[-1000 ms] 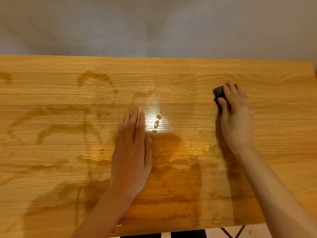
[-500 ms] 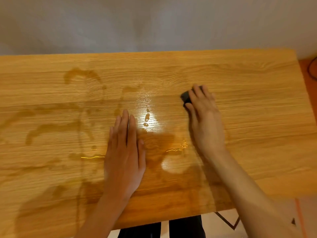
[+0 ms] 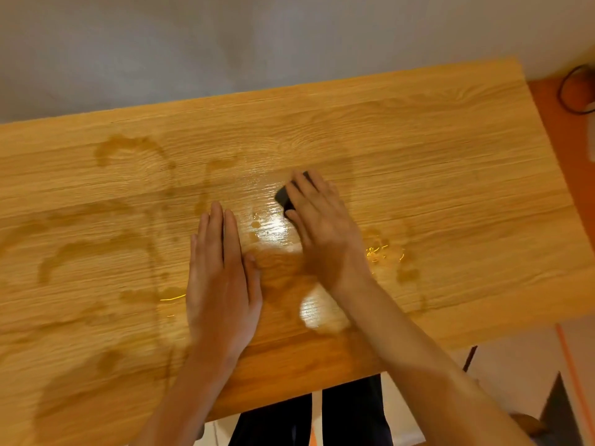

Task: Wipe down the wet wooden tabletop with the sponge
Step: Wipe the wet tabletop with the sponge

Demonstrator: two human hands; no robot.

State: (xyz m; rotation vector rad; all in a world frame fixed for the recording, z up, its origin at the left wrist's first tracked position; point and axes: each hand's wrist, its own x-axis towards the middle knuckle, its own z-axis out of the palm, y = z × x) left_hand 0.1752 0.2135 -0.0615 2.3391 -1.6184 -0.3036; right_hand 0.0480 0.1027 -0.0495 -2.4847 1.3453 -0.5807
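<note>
The wooden tabletop fills the view, with dark wet streaks across its left half and a shiny puddle near the middle. My right hand presses a small dark sponge flat on the wood; only the sponge's left end shows past my fingers. My left hand lies palm down on the table just left of it, fingers together and straight, holding nothing. More water droplets glint to the right of my right wrist.
A pale wall runs along the table's far edge. The right end of the table meets an orange floor strip with a dark cable. My dark trousers show under the near edge.
My right hand has slid the sponge leftward across the table, from the right part toward the shiny puddle beside my left hand. The view has tilted and shifted; the left hand stays planted.
</note>
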